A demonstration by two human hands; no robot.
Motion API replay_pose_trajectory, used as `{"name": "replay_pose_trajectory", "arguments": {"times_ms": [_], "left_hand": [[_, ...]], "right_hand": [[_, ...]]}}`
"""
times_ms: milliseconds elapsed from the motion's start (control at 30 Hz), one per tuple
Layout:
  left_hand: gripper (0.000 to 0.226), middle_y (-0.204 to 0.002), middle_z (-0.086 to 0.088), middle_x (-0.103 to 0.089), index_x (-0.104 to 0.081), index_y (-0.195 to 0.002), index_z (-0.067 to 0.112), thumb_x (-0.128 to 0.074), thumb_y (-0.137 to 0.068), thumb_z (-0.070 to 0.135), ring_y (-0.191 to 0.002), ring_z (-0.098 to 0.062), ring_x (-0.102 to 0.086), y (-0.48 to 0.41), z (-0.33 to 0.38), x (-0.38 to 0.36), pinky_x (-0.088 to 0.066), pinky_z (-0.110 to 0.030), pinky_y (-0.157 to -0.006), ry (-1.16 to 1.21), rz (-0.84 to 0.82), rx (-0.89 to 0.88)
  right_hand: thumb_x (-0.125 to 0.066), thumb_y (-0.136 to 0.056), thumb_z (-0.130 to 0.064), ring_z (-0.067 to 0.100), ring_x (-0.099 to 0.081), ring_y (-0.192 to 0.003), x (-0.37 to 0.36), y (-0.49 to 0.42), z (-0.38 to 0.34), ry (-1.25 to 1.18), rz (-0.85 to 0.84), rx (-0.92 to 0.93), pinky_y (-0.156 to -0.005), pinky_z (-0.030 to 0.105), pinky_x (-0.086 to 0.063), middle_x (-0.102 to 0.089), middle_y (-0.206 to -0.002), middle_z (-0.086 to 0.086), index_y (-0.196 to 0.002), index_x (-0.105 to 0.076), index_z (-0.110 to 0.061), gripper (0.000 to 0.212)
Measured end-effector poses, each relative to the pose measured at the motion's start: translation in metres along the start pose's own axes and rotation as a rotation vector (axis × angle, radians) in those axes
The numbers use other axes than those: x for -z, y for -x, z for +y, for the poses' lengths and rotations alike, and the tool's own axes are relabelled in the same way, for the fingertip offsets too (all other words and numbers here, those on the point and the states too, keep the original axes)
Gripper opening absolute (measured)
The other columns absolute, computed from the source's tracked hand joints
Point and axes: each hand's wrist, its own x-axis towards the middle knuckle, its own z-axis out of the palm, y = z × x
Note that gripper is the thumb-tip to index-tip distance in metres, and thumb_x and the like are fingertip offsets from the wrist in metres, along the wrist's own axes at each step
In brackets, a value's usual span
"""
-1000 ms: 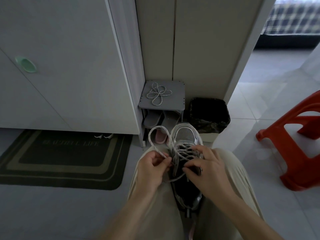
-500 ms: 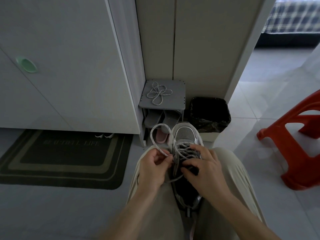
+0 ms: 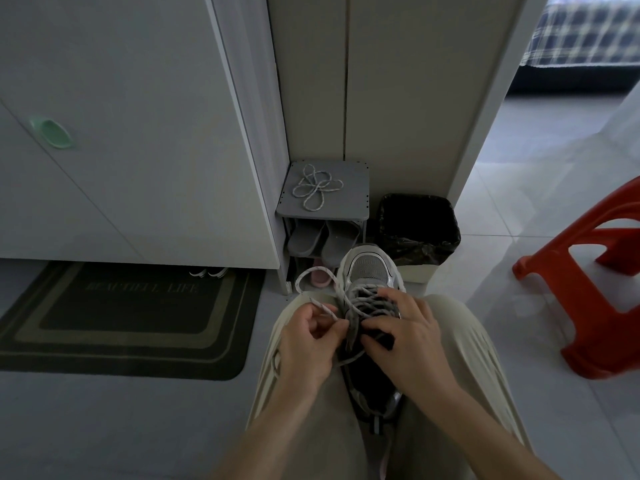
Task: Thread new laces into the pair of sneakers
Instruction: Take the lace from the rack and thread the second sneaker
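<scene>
— Fingers (image 3: 327, 330) of left hand (image 3: 304, 348): curled, thumb and forefinger clamped on the speckled white lace (image 3: 362, 300) just short of its tip. Confirm the right.

— Confirmed. Right hand (image 3: 412, 344): fingers curled over the criss-crossed lacing, thumb pressed in beside the tongue, gripping the grey-and-white sneaker (image 3: 369, 271).

— Location of the sneaker?

— Wedged between the knees, in beige trousers (image 3: 460, 341). Toe pointing away, heel towards the body. Partly laced, with the free end looping out to the left of the toe and back into the left hand.

— Spare lace (image 3: 317, 188)?

— Lying in a loose tangle on top of the small grey shoe rack (image 3: 353, 206), well apart from both hands. Grey slippers (image 3: 311, 237) on the shelf beneath.

— Surroundings?

— Black-lined bin (image 3: 419, 220) just right of the rack. Red plastic stool (image 3: 588, 299) further right. Dark doormat (image 3: 121, 323) on the floor to the left.
</scene>
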Motion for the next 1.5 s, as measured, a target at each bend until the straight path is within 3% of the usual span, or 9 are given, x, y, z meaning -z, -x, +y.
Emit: {"name": "replay_pose_trajectory", "arguments": {"times_ms": [167,367,600,733,867,1100,1333,1500], "left_hand": [[0.015,-0.074,-0.002,-0.07,-0.062,-0.086,0.012,-0.072,-0.079,0.004,-0.068,-0.007,-0.067,0.001,-0.001,0.0,-0.052,-0.016,-0.063,0.025,-0.001,0.024],[0.016,-0.068,0.001,-0.07,-0.062,-0.081,0.014,-0.074,-0.077,0.004,-0.07,-0.016,-0.069,-0.002,0.0,-0.002,-0.057,-0.033,-0.071,0.082,0.004,0.06],[0.012,-0.071,0.001,-0.069,-0.064,-0.082,0.012,-0.074,-0.079,0.008,-0.068,-0.01,-0.067,-0.005,0.002,-0.005,-0.054,-0.021,-0.064,-0.018,0.04,0.018],[0.01,-0.073,-0.001,-0.07,-0.064,-0.079,0.012,-0.072,-0.08,0.006,-0.072,-0.017,-0.069,-0.003,0.003,-0.011,-0.058,-0.031,-0.068,0.073,0.014,0.041],[0.012,-0.075,-0.002,-0.07,-0.063,-0.078,0.015,-0.072,-0.08,0.008,-0.072,-0.017,-0.068,-0.004,0.002,-0.015,-0.057,-0.032,-0.068,0.035,0.053,0.021],[0.017,-0.069,0.003,-0.068,-0.062,-0.075,0.022,-0.074,-0.079,0.01,-0.066,-0.005,-0.066,0.001,0.004,-0.016,-0.051,-0.017,-0.061,-0.031,0.024,-0.004],[0.018,-0.072,0.003,-0.067,-0.059,-0.077,0.021,-0.076,-0.077,0.014,-0.067,-0.004,-0.065,0.001,0.002,-0.015,-0.051,-0.019,-0.062,-0.05,-0.031,-0.015],[0.032,-0.081,0.001,-0.068,-0.058,-0.084,0.019,-0.085,-0.067,0.02,-0.076,-0.01,-0.066,0.0,-0.006,-0.01,-0.055,-0.026,-0.072,-0.129,-0.119,0.014]], "right_hand": [[-0.083,-0.066,-0.024,0.024,-0.047,-0.112,-0.002,-0.001,0.0,0.002,0.007,-0.011,-0.082,0.035,-0.034,-0.055,-0.128,-0.007,-0.079,-0.075,-0.03,0.016],[-0.082,-0.067,-0.026,0.019,-0.042,-0.112,-0.004,-0.001,0.0,-0.001,0.006,-0.011,-0.082,0.035,-0.032,-0.054,-0.128,-0.008,-0.079,-0.075,-0.032,0.015],[-0.081,-0.068,-0.03,0.021,-0.04,-0.115,-0.001,0.0,0.0,0.014,-0.036,-0.017,-0.085,0.036,-0.033,-0.052,-0.131,-0.009,-0.081,-0.074,-0.035,0.016],[-0.082,-0.067,-0.028,0.02,-0.038,-0.116,-0.001,0.001,0.001,0.01,-0.034,-0.011,-0.085,0.036,-0.032,-0.052,-0.131,-0.008,-0.081,-0.074,-0.036,0.017],[-0.083,-0.066,-0.026,0.019,-0.039,-0.113,-0.001,0.001,0.0,-0.003,-0.035,-0.01,-0.084,0.037,-0.035,-0.053,-0.13,-0.008,-0.079,-0.073,-0.037,0.02],[-0.083,-0.066,-0.024,0.022,-0.043,-0.112,0.001,0.002,0.0,-0.029,-0.006,-0.003,-0.083,0.039,-0.041,-0.055,-0.128,-0.005,-0.08,-0.075,-0.034,0.018],[-0.081,-0.069,-0.025,0.02,-0.041,-0.113,-0.002,0.002,0.002,-0.007,-0.011,-0.002,-0.083,0.035,-0.034,-0.054,-0.13,-0.006,-0.079,-0.074,-0.03,0.013],[-0.081,-0.067,-0.019,0.02,-0.039,-0.116,0.005,0.002,0.005,0.012,0.004,0.01,-0.087,0.038,-0.035,-0.052,-0.131,-0.005,-0.072,-0.071,-0.028,0.014]]}}
